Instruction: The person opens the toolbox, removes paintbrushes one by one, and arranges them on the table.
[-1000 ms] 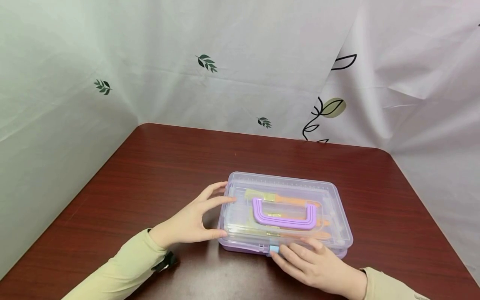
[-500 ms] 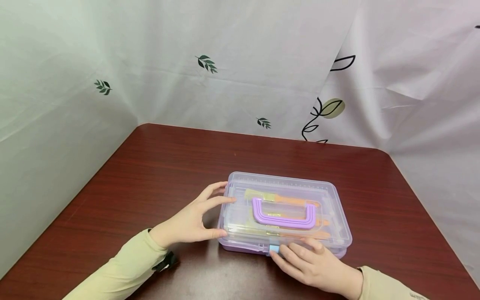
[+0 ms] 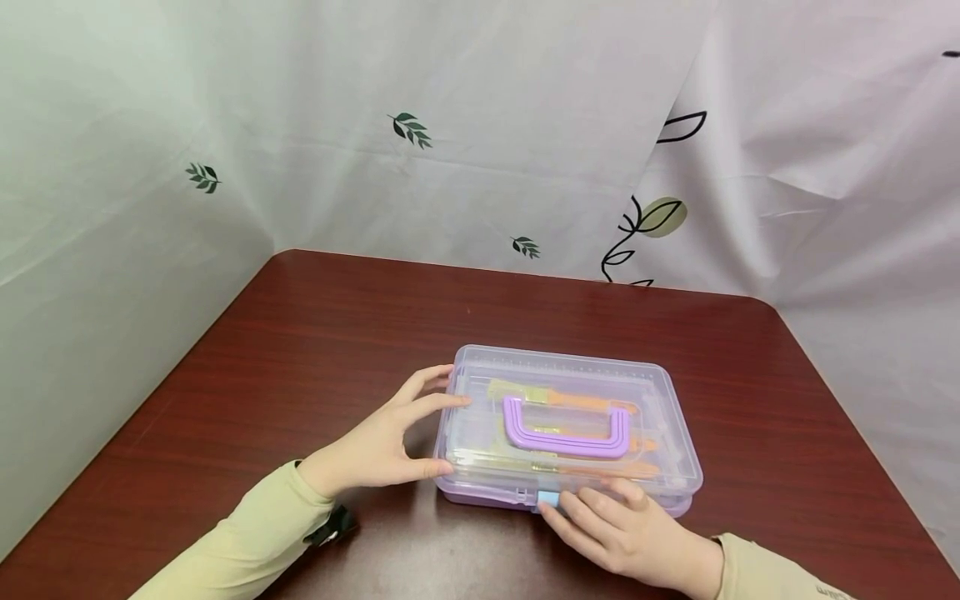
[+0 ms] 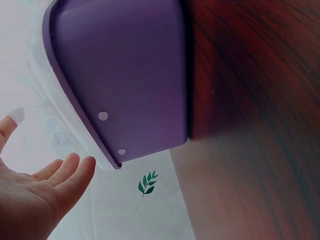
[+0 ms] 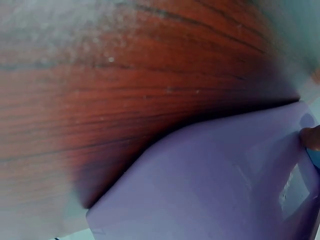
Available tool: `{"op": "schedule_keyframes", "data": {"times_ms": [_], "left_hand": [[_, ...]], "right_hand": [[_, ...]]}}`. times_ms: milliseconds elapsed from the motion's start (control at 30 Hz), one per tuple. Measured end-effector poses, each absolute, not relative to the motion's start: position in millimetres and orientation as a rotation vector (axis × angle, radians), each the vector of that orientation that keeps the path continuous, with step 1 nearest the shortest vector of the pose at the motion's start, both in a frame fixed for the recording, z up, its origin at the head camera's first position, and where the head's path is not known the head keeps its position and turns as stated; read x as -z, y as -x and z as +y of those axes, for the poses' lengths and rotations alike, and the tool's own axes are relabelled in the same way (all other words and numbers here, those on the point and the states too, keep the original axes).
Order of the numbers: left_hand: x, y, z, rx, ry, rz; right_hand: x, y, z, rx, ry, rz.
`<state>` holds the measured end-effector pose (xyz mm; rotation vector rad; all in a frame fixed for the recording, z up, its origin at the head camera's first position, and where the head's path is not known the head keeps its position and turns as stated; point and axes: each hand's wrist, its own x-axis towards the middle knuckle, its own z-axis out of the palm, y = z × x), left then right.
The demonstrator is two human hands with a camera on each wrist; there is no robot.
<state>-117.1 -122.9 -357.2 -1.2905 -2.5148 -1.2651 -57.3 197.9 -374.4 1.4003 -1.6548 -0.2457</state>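
A clear-lidded purple storage box (image 3: pixel 480 371) lies on the table with its lid down. Through the lid show several paintbrushes (image 3: pixel 588 402) with orange handles. A purple carrying handle (image 3: pixel 570 443) lies flat on top. At the left end, my left hand (image 3: pixel 375 442) spreads its fingers, with thumb at the front corner and index finger over the lid's edge. The left wrist view shows that hand (image 4: pixel 45 187) beside the purple end wall (image 4: pixel 130 75). My right hand (image 3: pixel 622 529) pinches the blue latch (image 3: pixel 548 498) at the front, its other fingers curled along the lid's front edge.
The dark red wooden table (image 3: pixel 337 325) extends around the box. White cloth (image 3: pixel 480 167) with printed leaves hangs behind it and along both sides. A black strap (image 3: pixel 330 527) sits at the left wrist, next to the sleeve.
Both hands keep their places on the box. The whole view shifts very slightly, and nothing is opened or let go.
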Motion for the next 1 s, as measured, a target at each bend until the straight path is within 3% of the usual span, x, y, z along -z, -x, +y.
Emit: {"op": "schedule_keyframes", "data": {"times_ms": [1000], "left_hand": [[363,118,-123,1.27,1.3,-2.474]], "right_hand": [[357,61,189,0.206,-1.403,-1.469]]}}
